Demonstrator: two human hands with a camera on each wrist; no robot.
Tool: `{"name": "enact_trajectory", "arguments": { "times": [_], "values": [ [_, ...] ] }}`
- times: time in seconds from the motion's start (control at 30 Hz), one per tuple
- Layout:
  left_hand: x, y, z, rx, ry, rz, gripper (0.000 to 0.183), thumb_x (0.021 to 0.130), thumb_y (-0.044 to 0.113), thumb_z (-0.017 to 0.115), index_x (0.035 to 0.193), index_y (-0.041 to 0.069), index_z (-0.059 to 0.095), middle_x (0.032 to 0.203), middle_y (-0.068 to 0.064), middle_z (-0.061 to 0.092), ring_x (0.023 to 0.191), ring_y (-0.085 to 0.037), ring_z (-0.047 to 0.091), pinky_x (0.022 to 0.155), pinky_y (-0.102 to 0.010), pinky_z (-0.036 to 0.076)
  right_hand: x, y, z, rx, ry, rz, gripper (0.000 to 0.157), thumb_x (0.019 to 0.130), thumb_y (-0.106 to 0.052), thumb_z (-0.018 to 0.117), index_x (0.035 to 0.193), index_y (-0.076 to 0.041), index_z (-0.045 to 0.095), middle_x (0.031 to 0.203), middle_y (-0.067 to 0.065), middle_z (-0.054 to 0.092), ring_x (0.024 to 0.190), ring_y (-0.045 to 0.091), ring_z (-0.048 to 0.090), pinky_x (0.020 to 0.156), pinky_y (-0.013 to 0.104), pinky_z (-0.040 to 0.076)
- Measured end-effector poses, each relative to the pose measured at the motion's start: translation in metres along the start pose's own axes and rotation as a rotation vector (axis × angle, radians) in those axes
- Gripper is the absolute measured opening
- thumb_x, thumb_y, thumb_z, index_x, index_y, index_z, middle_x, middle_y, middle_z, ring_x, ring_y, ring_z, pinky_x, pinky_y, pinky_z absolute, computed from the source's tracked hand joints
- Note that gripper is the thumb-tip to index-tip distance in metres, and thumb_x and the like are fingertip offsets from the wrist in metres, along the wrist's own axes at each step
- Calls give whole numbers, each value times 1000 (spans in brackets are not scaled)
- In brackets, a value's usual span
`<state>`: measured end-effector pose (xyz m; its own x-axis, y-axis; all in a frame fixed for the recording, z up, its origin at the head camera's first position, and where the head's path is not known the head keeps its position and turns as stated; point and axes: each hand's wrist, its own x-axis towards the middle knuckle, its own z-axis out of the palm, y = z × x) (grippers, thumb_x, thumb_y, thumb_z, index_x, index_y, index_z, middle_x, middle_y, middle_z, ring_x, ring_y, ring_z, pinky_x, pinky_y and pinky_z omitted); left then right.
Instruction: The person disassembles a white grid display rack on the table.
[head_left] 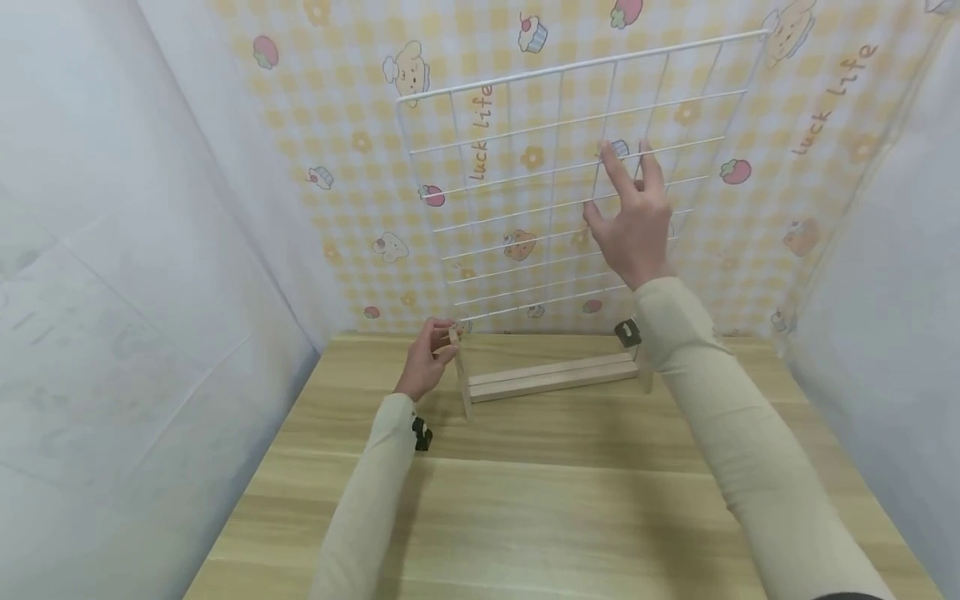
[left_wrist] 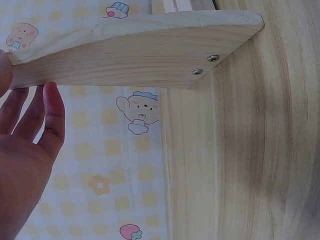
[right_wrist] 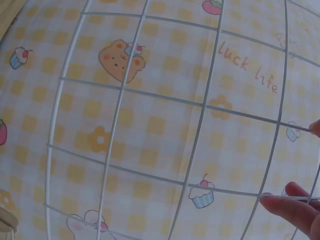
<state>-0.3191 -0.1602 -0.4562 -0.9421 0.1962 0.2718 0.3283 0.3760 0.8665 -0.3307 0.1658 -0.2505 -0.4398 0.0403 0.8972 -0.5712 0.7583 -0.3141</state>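
A white wire grid panel (head_left: 560, 108) leans upright at the back, its lower edge just above a low wooden stand (head_left: 555, 377). My right hand (head_left: 637, 225) grips the panel right of its middle, fingers on the wires. In the right wrist view, fingertips (right_wrist: 287, 207) of that hand touch a crossing of the wires. With fingers and thumb at opposite edges, my left hand (head_left: 426, 358) holds the upper end of the stand's left side board (left_wrist: 110, 60). Two screws (left_wrist: 213, 58) show near that board's foot. The stand's right end is partly hidden behind my right sleeve.
The stand rests on a wood-grain table (head_left: 525, 517) near its back edge. Behind it hangs a yellow checked cloth (head_left: 352, 208) with cartoon prints. White walls (head_left: 150, 292) close in both sides. A small black device (head_left: 422, 435) sits at my left wrist.
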Motion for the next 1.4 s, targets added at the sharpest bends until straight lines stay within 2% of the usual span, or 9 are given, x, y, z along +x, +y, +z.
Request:
{"name": "enact_trajectory", "arguments": {
  "times": [0.1,0.33,0.53,0.83,1.0,1.1,1.17,1.3,1.4],
  "values": [
    [-2,-1,-1,6,-2,-12,39,98,2,61,132,11,46,149,-15,53,132,-39,57,103,-51,53,-1,4,-6,-16,-6,-15,66,86,-14,75,148,-18,50,151,34,41,136,45,50,93,51,56],
    [-8,-1,-5,0,-1,10,42,95,1,64,134,9,49,140,-21,60,128,-38,60,100,-50,55,-8,20,-29,-63,-21,-5,74,86,-11,76,153,-21,43,144,36,45,97,43,67,91,54,57],
    [-22,3,-12,54,-2,3,44,92,3,69,131,12,51,134,-19,65,122,-36,64,92,-45,56,-22,43,-46,-85,-61,96,76,85,-11,75,152,-24,43,122,34,54,97,46,67,98,57,52],
    [-45,8,-20,44,-8,-4,47,90,2,72,131,7,49,137,-20,61,123,-38,63,94,-50,54,-50,77,-62,-151,-50,163,80,77,-9,73,150,-25,46,94,32,59,79,40,58,81,49,46],
    [-64,19,-22,65,3,3,47,87,-1,74,128,1,49,131,-22,62,116,-37,65,89,-37,57,-64,87,-71,-162,-81,219,84,75,-8,76,151,-22,45,83,28,57,71,27,46,75,41,38],
    [-73,14,-23,85,28,33,49,85,0,76,127,2,49,125,-21,65,111,-34,67,84,-29,57,-70,91,-75,-140,-137,283,88,74,-6,77,152,-25,42,75,26,55,77,31,48,92,52,43],
    [-80,15,-23,107,37,34,51,85,0,76,128,2,48,123,-21,65,111,-33,67,83,-27,57,-74,92,-78,-127,-203,340,91,74,-7,76,154,-27,38,69,22,55,81,38,50,107,62,35],
    [-94,18,-20,131,56,36,53,84,1,77,128,4,47,120,-18,67,108,-31,66,80,-26,57,-85,96,-80,-175,-335,406,94,76,-11,76,157,-30,32,55,10,49,69,36,49,93,57,42],
    [-102,20,-18,139,72,48,54,82,0,78,126,5,47,116,-16,68,105,-29,66,77,-24,55,-95,101,-80,-211,-410,404,94,78,-15,77,158,-27,30,57,14,49,65,36,47,81,57,41]
  ]
}}
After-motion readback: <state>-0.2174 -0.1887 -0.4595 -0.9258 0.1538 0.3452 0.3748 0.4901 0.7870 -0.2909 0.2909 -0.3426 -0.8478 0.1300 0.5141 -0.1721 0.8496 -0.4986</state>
